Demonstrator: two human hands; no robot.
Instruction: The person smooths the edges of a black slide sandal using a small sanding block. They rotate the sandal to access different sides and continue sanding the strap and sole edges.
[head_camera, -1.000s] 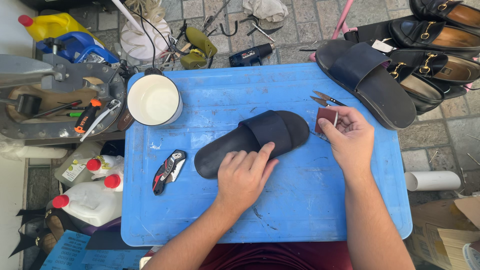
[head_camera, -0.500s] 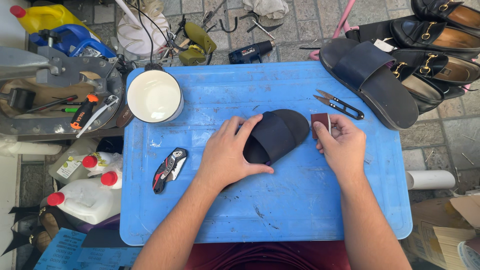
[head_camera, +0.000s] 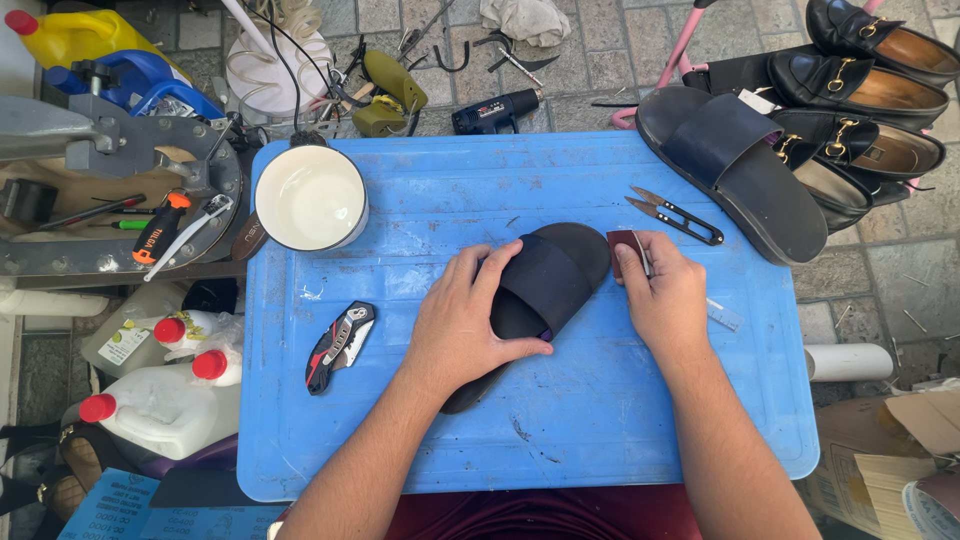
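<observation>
Left hand (head_camera: 462, 325) is spread flat over the dark slide sandal (head_camera: 540, 290), palm on the heel half, thumb tucked under the strap edge, fingers loosely curled over the top. It pins the sandal rather than gripping it. Right hand (head_camera: 662, 295) is closed in a pinch around a small dark-red block (head_camera: 626, 250), which looks like a sanding pad, held against the toe end of the sandal, touching or just beside its rim.

Sandal lies diagonally mid-board on the blue plastic board (head_camera: 420, 180), toe toward the upper right, sole down, strap up.

Progress, judged from layout only: work on the toe edge looks underway, not finished. No dust, glue or visible change on the rim, so I can't tell how much of the edge is treated. The rest of the outline, under the left hand, can't be checked.

Untouched nearby:
- snips (head_camera: 675, 212) just above the right hand
- folding utility knife (head_camera: 340, 345) left of the left forearm
- white pot (head_camera: 310, 197) at the board's upper left corner
- matching dark sandal (head_camera: 735, 165) lies at the board's upper right corner, next to a row of loafers (head_camera: 880, 100), so the second of the pair is probably not yet worked.
</observation>
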